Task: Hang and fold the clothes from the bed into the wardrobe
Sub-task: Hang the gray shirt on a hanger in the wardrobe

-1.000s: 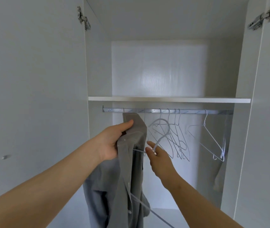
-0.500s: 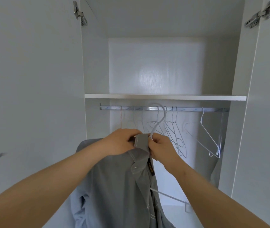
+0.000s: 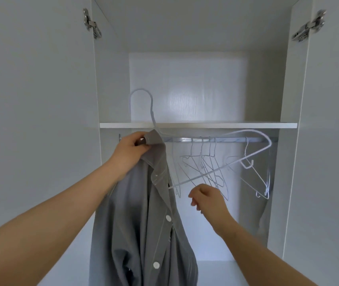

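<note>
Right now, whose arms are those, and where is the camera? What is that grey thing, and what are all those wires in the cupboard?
Those are a person's two bare arms; there is no machine here. The camera sits on the person's head, so you see what they see: the inside of an open wardrobe. The left hand grips the collar of a grey shirt, right where a white hanger pokes out of it. The hanger's hook is up above the shelf and is not yet on the rail. The right hand is lower down, beside the shirt, with its fingers loosely curled and nothing in it that I can see. The "wires" are empty hangers hanging on the rail.
</note>
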Available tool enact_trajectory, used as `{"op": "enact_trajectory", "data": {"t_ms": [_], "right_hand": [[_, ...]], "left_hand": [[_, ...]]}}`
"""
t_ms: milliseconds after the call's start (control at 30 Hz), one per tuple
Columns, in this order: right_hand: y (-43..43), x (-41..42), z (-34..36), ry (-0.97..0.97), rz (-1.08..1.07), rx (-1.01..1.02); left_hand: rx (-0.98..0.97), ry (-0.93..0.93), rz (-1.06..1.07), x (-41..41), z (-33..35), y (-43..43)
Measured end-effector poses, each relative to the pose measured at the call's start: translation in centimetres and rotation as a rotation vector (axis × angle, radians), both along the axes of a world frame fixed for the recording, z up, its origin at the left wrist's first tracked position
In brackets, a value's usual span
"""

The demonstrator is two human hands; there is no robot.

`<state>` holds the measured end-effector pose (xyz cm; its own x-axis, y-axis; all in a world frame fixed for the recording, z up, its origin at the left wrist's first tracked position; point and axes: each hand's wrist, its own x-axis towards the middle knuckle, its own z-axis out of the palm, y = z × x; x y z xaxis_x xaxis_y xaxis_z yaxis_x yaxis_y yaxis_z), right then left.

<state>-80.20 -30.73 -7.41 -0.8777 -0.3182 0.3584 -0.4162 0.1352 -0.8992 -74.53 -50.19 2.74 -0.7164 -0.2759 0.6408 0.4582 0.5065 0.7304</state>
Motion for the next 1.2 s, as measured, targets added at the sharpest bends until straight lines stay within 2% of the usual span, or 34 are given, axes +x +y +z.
{"op": "enact_trajectory", "data": {"t_ms": [67, 167, 233, 333, 367, 467, 533, 600, 833, 967, 1033, 1133, 1200], "right_hand": [[-0.6, -0.3, -0.6, -0.050, 0.030, 0.100], [-2.1, -0.1, -0.4, -0.094, 0.232, 0.200], [-3.1, 0.3, 0.0, -0.096, 0.358, 0.169], [-3.9, 0.6, 0.0, -0.193, 0.378, -0.018], [-4.0, 0.4, -0.1, -0.185, 0.401, -0.019], [-4.3, 0.7, -0.6, -0.053, 0.495, 0.289], [-4.6, 0.4, -1.3, 0.004, 0.483, 0.482], [-4.8, 0.1, -1.9, 0.040, 0.428, 0.542], [-3.5, -0.5, -2.9, -0.009, 0.264, 0.304], [-2.6, -0.7, -2.3, 0.107, 0.123, 0.205], [-2.0, -0.7, -2.0, 0.080, 0.159, 0.188], [-1.0, -1.2, -2.1, 0.045, 0.257, 0.399], [-0.2, -1.9, -2.3, 0.028, 0.282, 0.504]], "left_hand": [[0.007, 0.016, -0.088, 0.5, 0.7, 0.0], [-0.021, 0.011, -0.161, 1.2, 1.6, -0.3], [-0.002, 0.033, -0.186, 1.5, 2.2, -0.6], [0.011, 0.069, -0.156, 1.9, 2.6, -1.5], [0.012, 0.078, -0.145, 2.1, 2.7, -1.8], [0.036, 0.084, -0.141, 2.4, 2.7, -2.8], [0.037, 0.083, -0.135, 2.5, 2.9, -3.0], [0.036, 0.091, -0.125, 2.5, 2.8, -3.1], [0.110, 0.207, -0.089, 2.6, 2.5, -3.6], [0.113, 0.304, 0.062, 3.0, 2.1, -5.0], [0.104, 0.306, 0.108, 3.2, 2.0, -5.6], [0.095, 0.267, 0.134, 3.5, 1.9, -6.8], [0.016, 0.218, 0.140, 3.7, 1.7, -7.5]]}}
